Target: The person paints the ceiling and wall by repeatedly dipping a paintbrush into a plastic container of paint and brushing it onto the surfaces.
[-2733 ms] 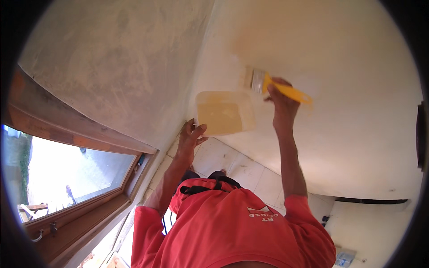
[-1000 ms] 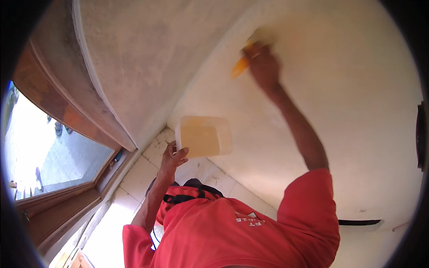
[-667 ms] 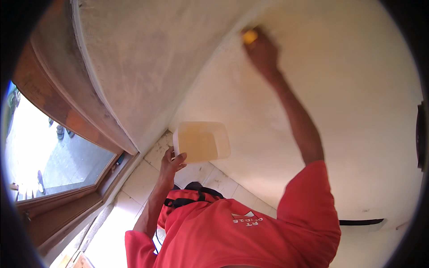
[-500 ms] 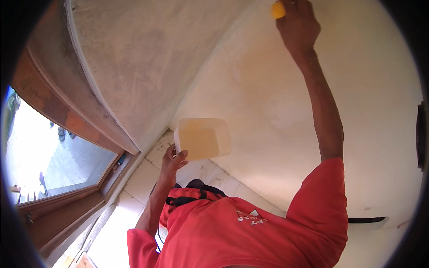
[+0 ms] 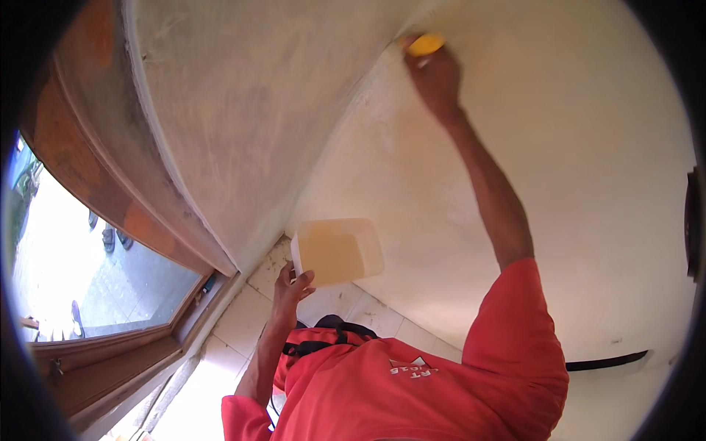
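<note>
My left hand [image 5: 293, 286] grips the near-left side of a translucent plastic tub [image 5: 373, 247]. Cloudy, pale yellow-brown liquid [image 5: 328, 253] lies in the tub. High up, my right hand [image 5: 437, 77] reaches to the corner where two walls meet, its fingers closed around a yellow, rounded, sponge-like piece [image 5: 426, 45]. This piece is at or very close to the right-hand wall [image 5: 573, 140]; motion blurs the fingertips, so contact is hard to judge. Damp-looking, brownish patches show on that wall below my hand.
A greyish, stained wall [image 5: 235, 110] rises on the left, beside a brown wooden frame [image 5: 154, 345] with an opening to bright paving and footwear [image 5: 109, 239]. Pale tiles [image 5: 246, 309] cover the floor. A black strip [image 5: 607, 361] sits low on the right wall.
My right hand has swept left and slightly down along the wall to the corner, still holding the yellow piece. The tub in my left hand appears somewhat lower in view.
</note>
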The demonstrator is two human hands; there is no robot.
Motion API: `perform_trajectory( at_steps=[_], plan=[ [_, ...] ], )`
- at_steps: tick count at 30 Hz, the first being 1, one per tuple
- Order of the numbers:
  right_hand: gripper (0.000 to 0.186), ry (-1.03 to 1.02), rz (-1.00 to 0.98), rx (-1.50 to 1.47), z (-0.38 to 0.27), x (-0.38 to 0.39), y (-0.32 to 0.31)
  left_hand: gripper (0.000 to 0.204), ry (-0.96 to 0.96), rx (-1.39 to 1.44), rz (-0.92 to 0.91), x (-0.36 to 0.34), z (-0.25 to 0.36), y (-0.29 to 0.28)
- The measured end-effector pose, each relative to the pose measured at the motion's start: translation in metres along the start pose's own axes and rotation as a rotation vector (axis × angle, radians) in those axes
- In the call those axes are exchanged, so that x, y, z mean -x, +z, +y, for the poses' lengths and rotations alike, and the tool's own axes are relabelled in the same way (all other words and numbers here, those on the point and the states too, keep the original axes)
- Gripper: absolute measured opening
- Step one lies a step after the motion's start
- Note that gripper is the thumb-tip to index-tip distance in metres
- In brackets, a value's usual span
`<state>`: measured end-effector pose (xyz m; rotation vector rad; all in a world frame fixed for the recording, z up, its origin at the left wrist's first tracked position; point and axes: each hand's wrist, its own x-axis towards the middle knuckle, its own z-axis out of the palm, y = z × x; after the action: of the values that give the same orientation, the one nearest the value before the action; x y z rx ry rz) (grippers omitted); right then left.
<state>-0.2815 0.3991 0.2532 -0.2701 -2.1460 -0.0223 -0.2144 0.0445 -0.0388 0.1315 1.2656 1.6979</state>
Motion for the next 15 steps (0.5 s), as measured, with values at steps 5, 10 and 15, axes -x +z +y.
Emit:
perform_trajectory(
  at_steps=[5,10,15],
  plan=[
    [0.027,-0.488,0.311,0.444,-0.022,-0.06,-0.06,0.081,0.009,0.077,0.014,0.0,0.0,0.002],
    [0.038,-0.489,0.152,0.683,-0.018,-0.016,-0.024,0.08,0.002,0.022,-0.007,0.002,-0.006,0.0],
    [0.019,-0.583,-0.119,0.496,-0.008,0.096,0.055,0.079,-0.014,0.039,0.002,0.003,-0.011,-0.003]
  ],
)
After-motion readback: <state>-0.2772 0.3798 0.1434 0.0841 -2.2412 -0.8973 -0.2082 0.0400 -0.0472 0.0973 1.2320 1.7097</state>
